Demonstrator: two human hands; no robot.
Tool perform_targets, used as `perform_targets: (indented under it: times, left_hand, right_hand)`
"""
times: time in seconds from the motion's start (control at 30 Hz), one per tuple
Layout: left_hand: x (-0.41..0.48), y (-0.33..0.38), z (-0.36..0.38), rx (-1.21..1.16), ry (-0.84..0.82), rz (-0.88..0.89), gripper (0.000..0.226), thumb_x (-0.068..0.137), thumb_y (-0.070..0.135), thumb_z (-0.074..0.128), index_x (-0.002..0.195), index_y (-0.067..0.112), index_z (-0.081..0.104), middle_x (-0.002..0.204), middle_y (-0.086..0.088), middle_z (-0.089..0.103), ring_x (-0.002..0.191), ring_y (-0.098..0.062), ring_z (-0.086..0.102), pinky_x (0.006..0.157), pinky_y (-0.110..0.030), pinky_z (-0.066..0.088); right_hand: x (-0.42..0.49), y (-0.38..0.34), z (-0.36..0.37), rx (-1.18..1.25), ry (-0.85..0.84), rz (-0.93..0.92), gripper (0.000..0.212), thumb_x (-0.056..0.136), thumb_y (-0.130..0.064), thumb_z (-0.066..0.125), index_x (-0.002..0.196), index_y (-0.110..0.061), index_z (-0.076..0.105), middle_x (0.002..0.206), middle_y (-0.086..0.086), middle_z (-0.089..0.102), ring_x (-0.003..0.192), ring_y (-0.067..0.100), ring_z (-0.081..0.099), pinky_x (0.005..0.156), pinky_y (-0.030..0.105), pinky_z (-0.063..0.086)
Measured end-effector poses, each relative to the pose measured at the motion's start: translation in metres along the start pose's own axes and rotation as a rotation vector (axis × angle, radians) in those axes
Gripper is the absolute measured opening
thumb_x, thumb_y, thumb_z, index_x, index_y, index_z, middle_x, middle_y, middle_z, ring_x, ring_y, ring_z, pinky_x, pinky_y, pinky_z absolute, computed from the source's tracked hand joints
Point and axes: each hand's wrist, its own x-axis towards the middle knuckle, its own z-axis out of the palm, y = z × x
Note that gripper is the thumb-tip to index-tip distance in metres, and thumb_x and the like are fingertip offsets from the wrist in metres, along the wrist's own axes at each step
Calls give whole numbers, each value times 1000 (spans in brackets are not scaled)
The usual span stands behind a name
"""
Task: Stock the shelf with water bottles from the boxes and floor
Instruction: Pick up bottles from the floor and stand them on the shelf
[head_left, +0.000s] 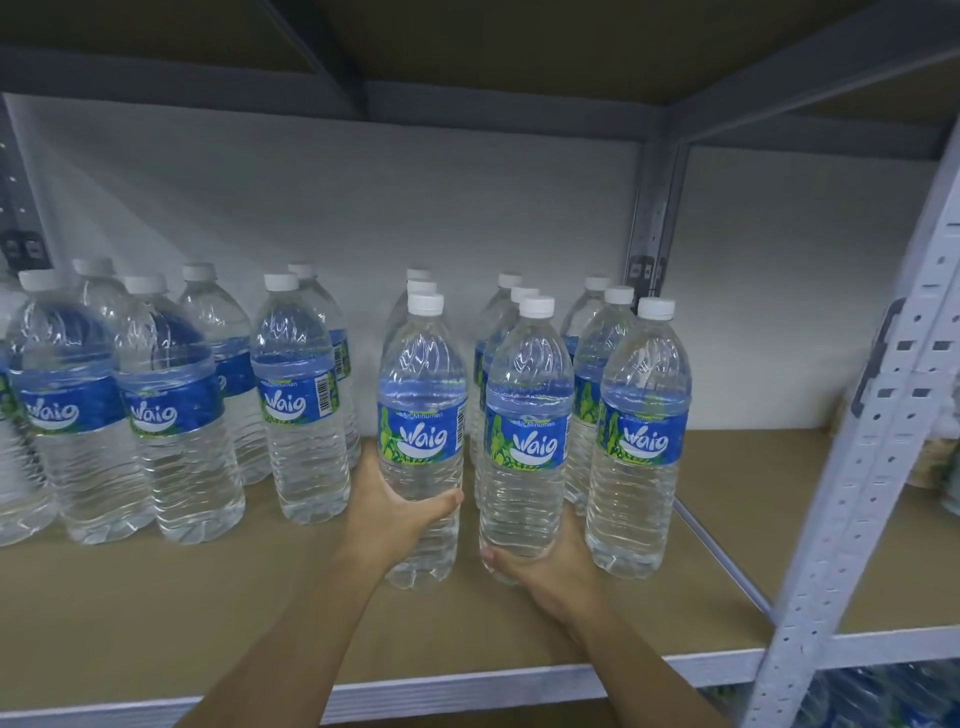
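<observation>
Several clear water bottles with white caps and blue labels stand upright in rows on the brown shelf board (156, 613). My left hand (395, 512) is wrapped around the lower half of the front bottle (422, 395) of the middle row. My right hand (545, 564) grips the base of the front bottle (527, 415) of the row to its right. Both held bottles are upright and stand on or just above the board. Another bottle (641, 441) stands right beside my right hand.
A group of bottles (171, 410) fills the shelf's left side. A grey perforated upright post (878, 467) rises at the right. The grey front rail (467, 688) edges the shelf. An upper shelf (467, 47) hangs overhead. Bare board lies in front of the bottles.
</observation>
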Motion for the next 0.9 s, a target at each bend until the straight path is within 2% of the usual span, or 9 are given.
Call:
perform_targets:
  times: [0.17, 0.27, 0.37, 0.53, 0.77, 0.9]
  left_hand:
    - [-3, -1, 0, -2, 21, 8, 86, 55, 24, 94, 124, 34, 42, 112, 18, 57, 108, -7, 53, 98, -26, 38]
    - [-4, 0, 0, -13, 29, -14, 83, 57, 26, 93, 120, 39, 40, 108, 22, 54, 106, -5, 50, 94, -24, 36]
    - [1, -5, 0, 25, 3, -39, 87, 54, 33, 94, 123, 39, 40, 118, 15, 56, 113, -9, 50, 102, -30, 38]
    - [0, -2, -1, 18, -6, -58, 90, 56, 29, 93, 127, 35, 38, 121, 11, 51, 112, -7, 44, 97, -26, 32]
    - [-2, 3, -2, 50, -14, -101, 98, 56, 33, 93, 135, 32, 35, 127, 10, 49, 117, -8, 40, 105, -33, 32]
    - [-7, 6, -1, 65, -15, -115, 97, 58, 31, 92, 136, 27, 35, 121, 11, 49, 117, -9, 43, 101, -26, 31]
  right_hand:
    - [0, 1, 2, -21, 39, 10, 123, 39, -67, 89, 143, -37, 31, 132, -17, 55, 119, 5, 56, 104, 38, 47]
    - [1, 1, 2, -27, 26, 18, 124, 39, -69, 88, 144, -38, 29, 134, -16, 54, 121, 5, 55, 105, 38, 46]
    - [2, 3, 1, -17, 12, 13, 121, 41, -70, 87, 143, -40, 30, 133, -18, 54, 120, 4, 54, 105, 37, 46]
    - [2, 2, 0, 0, -8, 11, 109, 50, -57, 91, 141, -36, 35, 123, -22, 58, 113, 2, 57, 99, 28, 45]
    - [2, 1, 0, -23, -16, 37, 112, 45, -64, 89, 140, -40, 34, 129, -20, 56, 117, 6, 56, 103, 34, 46]
    - [1, 0, 0, -20, -35, 49, 107, 45, -63, 89, 136, -40, 37, 127, -18, 59, 114, 5, 59, 102, 38, 48]
